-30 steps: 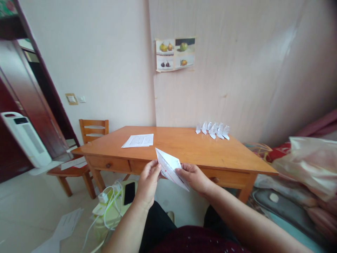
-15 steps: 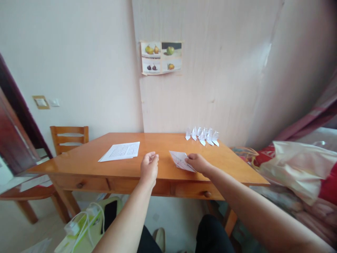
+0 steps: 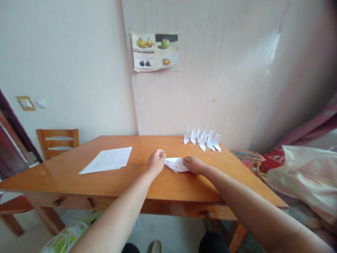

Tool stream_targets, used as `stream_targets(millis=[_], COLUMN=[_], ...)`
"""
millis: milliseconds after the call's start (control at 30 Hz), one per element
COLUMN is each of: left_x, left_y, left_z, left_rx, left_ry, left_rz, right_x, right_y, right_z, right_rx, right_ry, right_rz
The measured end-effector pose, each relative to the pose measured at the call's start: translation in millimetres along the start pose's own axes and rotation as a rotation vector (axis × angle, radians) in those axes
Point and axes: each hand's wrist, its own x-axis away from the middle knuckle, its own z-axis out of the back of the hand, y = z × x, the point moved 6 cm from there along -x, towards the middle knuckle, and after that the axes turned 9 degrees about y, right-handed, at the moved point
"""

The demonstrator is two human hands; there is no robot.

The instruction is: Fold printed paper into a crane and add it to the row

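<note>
A folded sheet of white paper point(image 3: 176, 165) with a red dot and printed lines lies low over the wooden table point(image 3: 147, 182), spanning the space between my hands. My right hand point(image 3: 194, 165) grips its right end, fingers closed on it. At its left corner, my left hand point(image 3: 157, 161) is closed with thumb and fingers pinched together; that corner runs in against the thumb, and the exact grip is partly hidden. Several small folded paper figures point(image 3: 202, 142) stand upright in a group at the back right of the table.
A stack of printed sheets point(image 3: 110, 160) lies on the left of the table. A wooden chair point(image 3: 58, 143) stands behind its left side. Plastic bags point(image 3: 302, 179) are heaped beyond the right edge. Fruit pictures point(image 3: 155, 52) hang on the wall.
The folded paper has come down closer to the tabletop and turned level. My left hand has moved right, up to its left corner. My view has shifted slightly right.
</note>
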Motion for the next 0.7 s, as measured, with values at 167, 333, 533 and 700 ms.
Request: stream_targets(millis=[167,333,533,700], left_x=[-6.6,-7.1,1.9,12.6], left_y=[5.8,11.0,16.2,19.7], left_z=[-23.5,-33.9,-34.0,-36.1], left_rx=[-0.098,-0.141,-0.142,-0.135], left_ry=[-0.170,-0.269,-0.339,-0.416], left_rz=[-0.138,-0.255,-0.389,-0.498], right_x=[-17.9,-25.2,-13.2,2.9], right_y=[4.4,9.1,8.4,-14.3], right_z=[5.8,24.7,35.8,31.9], right_rx=[0.053,0.051,-0.014,-0.069], right_ry=[0.029,0.167,0.290,0.271], right_rz=[0.077,0.156,0.251,0.456])
